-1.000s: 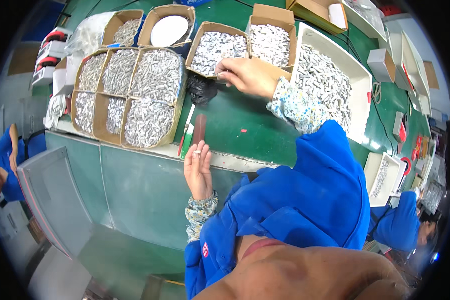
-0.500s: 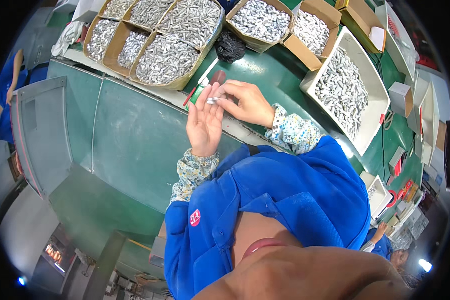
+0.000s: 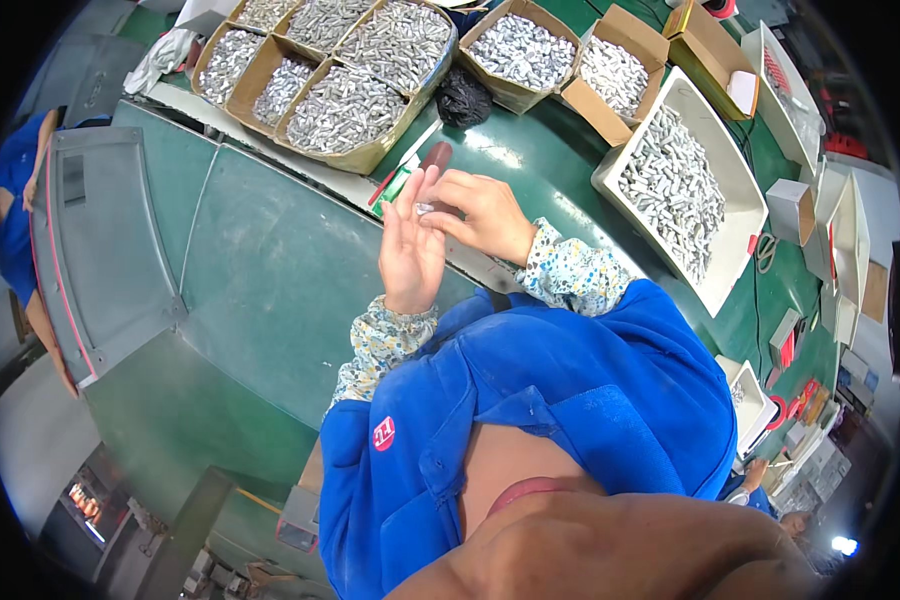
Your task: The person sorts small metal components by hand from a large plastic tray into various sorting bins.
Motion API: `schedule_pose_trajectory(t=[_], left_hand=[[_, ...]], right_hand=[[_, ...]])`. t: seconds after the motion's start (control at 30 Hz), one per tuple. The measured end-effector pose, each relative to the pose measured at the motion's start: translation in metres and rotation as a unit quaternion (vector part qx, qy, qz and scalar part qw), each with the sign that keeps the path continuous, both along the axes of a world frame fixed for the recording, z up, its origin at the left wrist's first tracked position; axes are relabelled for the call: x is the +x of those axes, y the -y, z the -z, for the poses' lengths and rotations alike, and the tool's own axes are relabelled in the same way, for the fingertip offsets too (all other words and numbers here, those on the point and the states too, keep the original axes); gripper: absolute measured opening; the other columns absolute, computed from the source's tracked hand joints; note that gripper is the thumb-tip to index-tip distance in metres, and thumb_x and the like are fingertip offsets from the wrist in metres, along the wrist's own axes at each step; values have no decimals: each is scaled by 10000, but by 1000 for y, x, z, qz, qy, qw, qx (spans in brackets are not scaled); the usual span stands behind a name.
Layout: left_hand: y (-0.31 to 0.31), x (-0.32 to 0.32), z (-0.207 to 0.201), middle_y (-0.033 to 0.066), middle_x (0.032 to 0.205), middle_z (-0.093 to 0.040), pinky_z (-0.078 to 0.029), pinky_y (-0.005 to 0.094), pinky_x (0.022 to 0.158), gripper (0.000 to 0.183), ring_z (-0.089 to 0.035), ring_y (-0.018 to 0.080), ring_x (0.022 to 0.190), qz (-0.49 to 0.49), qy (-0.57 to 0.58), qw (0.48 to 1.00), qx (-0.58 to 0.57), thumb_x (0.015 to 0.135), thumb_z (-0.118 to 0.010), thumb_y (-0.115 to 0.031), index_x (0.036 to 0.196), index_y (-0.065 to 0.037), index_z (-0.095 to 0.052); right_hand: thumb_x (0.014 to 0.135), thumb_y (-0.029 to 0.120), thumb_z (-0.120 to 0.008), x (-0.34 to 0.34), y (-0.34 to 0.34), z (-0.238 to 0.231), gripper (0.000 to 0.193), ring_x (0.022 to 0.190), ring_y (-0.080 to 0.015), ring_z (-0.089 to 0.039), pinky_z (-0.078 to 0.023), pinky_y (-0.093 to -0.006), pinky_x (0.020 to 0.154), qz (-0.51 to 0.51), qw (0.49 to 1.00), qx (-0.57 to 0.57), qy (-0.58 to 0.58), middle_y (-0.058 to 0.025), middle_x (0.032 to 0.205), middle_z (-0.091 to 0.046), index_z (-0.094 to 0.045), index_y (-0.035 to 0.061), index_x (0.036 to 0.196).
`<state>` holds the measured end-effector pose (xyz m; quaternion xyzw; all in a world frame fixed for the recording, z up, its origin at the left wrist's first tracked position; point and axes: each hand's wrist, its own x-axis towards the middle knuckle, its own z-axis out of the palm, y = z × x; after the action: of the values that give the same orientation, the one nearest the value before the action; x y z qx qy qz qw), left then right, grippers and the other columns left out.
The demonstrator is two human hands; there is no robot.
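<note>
My left hand (image 3: 413, 262) is turned palm up with its fingers stretched out. Over those fingers, my right hand (image 3: 490, 215) pinches a small silvery metal piece (image 3: 424, 208) between thumb and fingertips. The piece is partly covered, and whether it touches the left fingers I cannot tell. Just beyond the left fingertips lie a dark red, rounded object (image 3: 437, 156) and a green item (image 3: 394, 188) at the bench edge. Similar silvery pieces fill a divided carton (image 3: 360, 160) beyond my hands and a white tray (image 3: 745, 215) to the right.
A black crumpled plastic bag (image 3: 464, 98) sits between the divided carton and another carton of pieces (image 3: 518, 100). Further right is an open cardboard box (image 3: 595, 102). A grey panel (image 3: 105, 230) stands at the left, beside a person in blue (image 3: 15, 235).
My right fingers have closed further over the metal piece, covering more of it. The whole view has shifted slightly, and the person at the left has moved an arm down along the grey panel.
</note>
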<state>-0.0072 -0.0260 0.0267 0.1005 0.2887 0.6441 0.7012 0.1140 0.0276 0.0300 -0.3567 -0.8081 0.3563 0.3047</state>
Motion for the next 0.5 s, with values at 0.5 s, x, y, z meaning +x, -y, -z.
schedule_pose_trajectory(t=[0.5], left_hand=[[42, -1, 1, 79, 1014, -562, -436, 284, 844, 234, -542, 160, 941, -46, -50, 996, -59, 892, -459, -140, 1072, 3, -505]], right_hand=[[772, 80, -572, -2, 27, -14, 108, 651, -180, -536, -425, -268, 550, 16, 991, -60, -119, -87, 792, -541, -588, 30, 867]])
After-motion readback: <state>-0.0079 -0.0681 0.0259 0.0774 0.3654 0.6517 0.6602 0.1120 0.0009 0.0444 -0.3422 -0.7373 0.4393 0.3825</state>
